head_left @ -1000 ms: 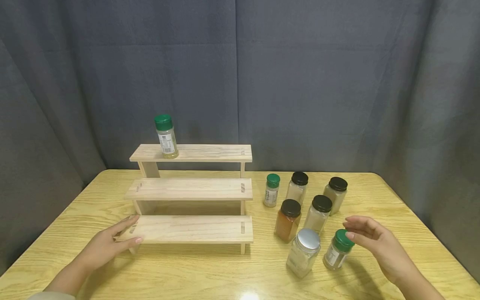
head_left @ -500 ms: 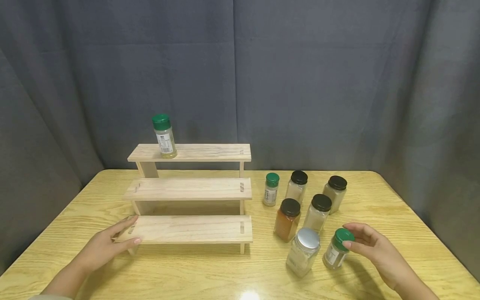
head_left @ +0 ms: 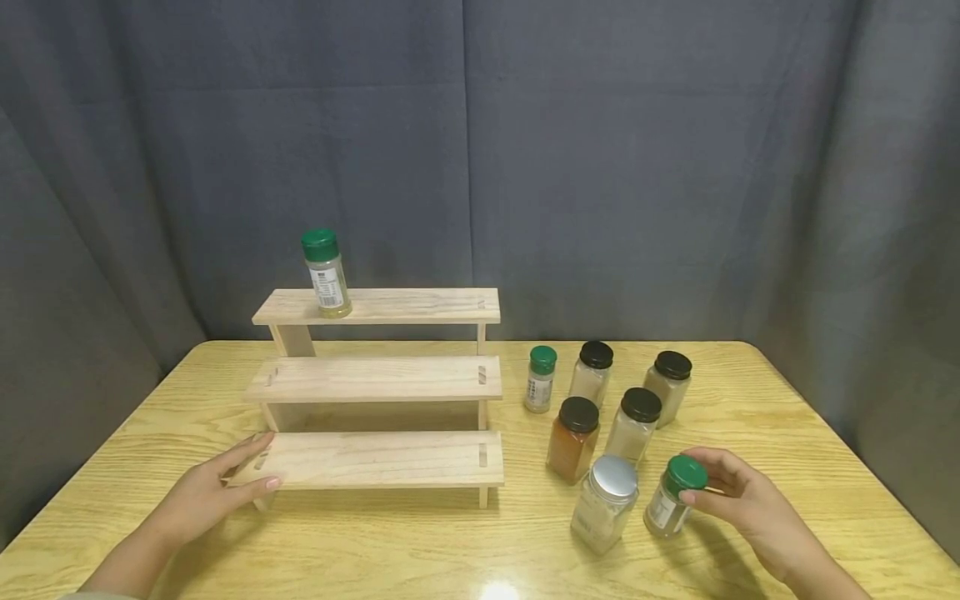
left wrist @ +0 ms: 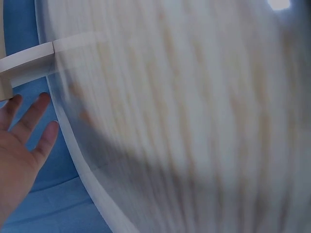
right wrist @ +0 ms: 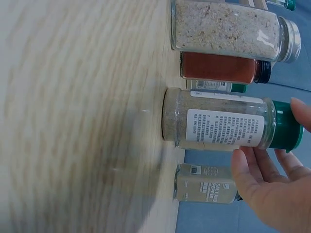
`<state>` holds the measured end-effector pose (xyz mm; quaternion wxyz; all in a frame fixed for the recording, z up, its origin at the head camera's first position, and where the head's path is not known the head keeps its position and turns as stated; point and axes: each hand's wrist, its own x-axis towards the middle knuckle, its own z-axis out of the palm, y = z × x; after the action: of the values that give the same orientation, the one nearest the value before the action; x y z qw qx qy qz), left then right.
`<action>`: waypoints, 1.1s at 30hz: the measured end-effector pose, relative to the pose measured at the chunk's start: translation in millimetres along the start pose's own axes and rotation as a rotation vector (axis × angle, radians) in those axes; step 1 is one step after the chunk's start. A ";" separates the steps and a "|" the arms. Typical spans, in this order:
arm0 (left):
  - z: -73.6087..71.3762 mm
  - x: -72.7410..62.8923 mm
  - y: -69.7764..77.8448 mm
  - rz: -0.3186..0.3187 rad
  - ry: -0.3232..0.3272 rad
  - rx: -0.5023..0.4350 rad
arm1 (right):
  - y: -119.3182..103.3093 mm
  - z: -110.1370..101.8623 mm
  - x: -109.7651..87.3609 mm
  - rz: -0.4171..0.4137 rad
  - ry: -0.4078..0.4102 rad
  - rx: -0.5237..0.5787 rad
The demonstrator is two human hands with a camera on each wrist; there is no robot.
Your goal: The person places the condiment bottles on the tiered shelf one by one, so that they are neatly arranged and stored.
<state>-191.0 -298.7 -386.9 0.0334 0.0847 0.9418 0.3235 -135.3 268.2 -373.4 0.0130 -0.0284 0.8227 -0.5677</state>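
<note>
At the right of the head view, my right hand (head_left: 750,508) grips a green-capped spice bottle (head_left: 667,510) near its cap, thumb in front and fingers behind. The bottle stands upright on the table. In the right wrist view its printed label (right wrist: 226,127) faces the camera, and fingertips (right wrist: 240,167) lie along its side. My left hand (head_left: 202,500) rests at the left end of the lowest tier of a three-tier wooden rack (head_left: 375,458), thumb at the front edge and a finger at the back. Its fingers look straight and spread in the left wrist view.
A green-capped bottle (head_left: 327,283) stands on the top tier. Close to the held bottle stand a silver-lidded jar (head_left: 600,517), an orange-filled jar (head_left: 572,450) and several black-lidded jars (head_left: 632,433). A smaller green-capped bottle (head_left: 538,390) is beside the rack. Grey curtains (head_left: 600,167) hang behind.
My right hand has moved left and closed in on the green-capped bottle, with its thumb now against the bottle near the cap. My left hand has stayed at the rack.
</note>
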 end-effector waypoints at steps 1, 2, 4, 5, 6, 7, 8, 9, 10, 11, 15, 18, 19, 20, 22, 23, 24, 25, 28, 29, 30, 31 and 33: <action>-0.1 -0.4 0.1 0.000 -0.001 -0.001 | -0.3 0.6 -0.4 0.003 0.005 -0.004; -0.2 -0.8 0.4 0.000 -0.003 -0.004 | -0.8 1.1 -0.9 0.007 0.011 -0.010; -0.2 -1.7 0.9 -0.002 -0.008 -0.007 | -1.5 1.9 -1.7 0.008 0.022 -0.023; -0.2 -2.1 1.2 0.002 -0.010 -0.007 | -1.7 2.0 -2.0 0.007 0.026 -0.028; -0.2 -2.4 1.6 0.004 -0.009 -0.008 | -1.9 1.9 -2.2 0.010 0.030 -0.033; -0.2 -2.8 1.8 0.004 -0.008 -0.007 | -2.1 1.7 -2.5 0.012 0.035 -0.035; -0.3 -3.0 2.1 0.006 -0.005 -0.008 | -2.1 1.6 -2.5 0.015 0.037 -0.030; -0.4 -3.1 2.1 0.009 -0.004 -0.007 | -2.0 1.5 -2.7 0.017 0.038 -0.025; -0.5 -3.2 2.3 0.010 -0.002 -0.007 | -2.0 1.3 -2.9 0.021 0.040 -0.019; -0.7 -3.1 2.3 0.010 -0.002 -0.008 | -2.1 1.1 -3.2 0.024 0.043 -0.014; -1.5 -2.6 2.0 -0.001 -0.001 -0.003 | -3.3 0.2 -3.6 0.025 0.059 0.000; -1.6 -2.3 2.0 -0.001 0.000 0.003 | -4.8 -0.5 -3.4 0.012 0.068 0.016; -1.6 -2.3 2.2 0.001 0.001 0.004 | -5.4 -0.6 -3.3 0.003 0.070 0.025; -1.7 -2.1 2.5 0.004 0.003 0.005 | -5.9 -1.0 -3.3 -0.007 0.070 0.037; -1.7 -1.8 3.3 0.008 0.003 0.003 | -7.3 -1.8 -2.9 -0.030 0.071 0.061; -1.6 -1.5 3.6 0.012 0.005 0.002 | -8.1 -2.3 -2.6 -0.040 0.072 0.072; -1.7 -1.3 4.1 0.017 0.004 0.005 | -9.0 -2.9 -2.3 -0.050 0.069 0.082; -1.6 -1.2 4.6 0.018 0.005 0.008 | -9.9 -3.5 -2.0 -0.059 0.067 0.086; -1.0 -0.9 4.8 0.021 0.007 0.015 | -13.2 -5.5 -1.1 -0.076 0.061 0.088; -0.9 -0.9 4.8 0.023 0.007 0.017 | -14.4 -6.2 -1.0 -0.078 0.058 0.090; -0.7 -1.0 4.5 0.021 0.006 0.020 | -15.6 -6.9 -0.7 -0.083 0.058 0.092; -0.4 -1.2 3.9 0.015 0.006 0.020 | -16.8 -7.6 -0.3 -0.088 0.059 0.098; 0.0 -1.5 2.4 0.014 0.006 0.022 | -19.7 -8.9 0.9 -0.097 0.061 0.111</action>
<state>-189.2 -297.1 -385.4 0.0275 0.0906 0.9448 0.3135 -136.0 269.4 -351.9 -0.0380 -0.0499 0.7876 -0.6130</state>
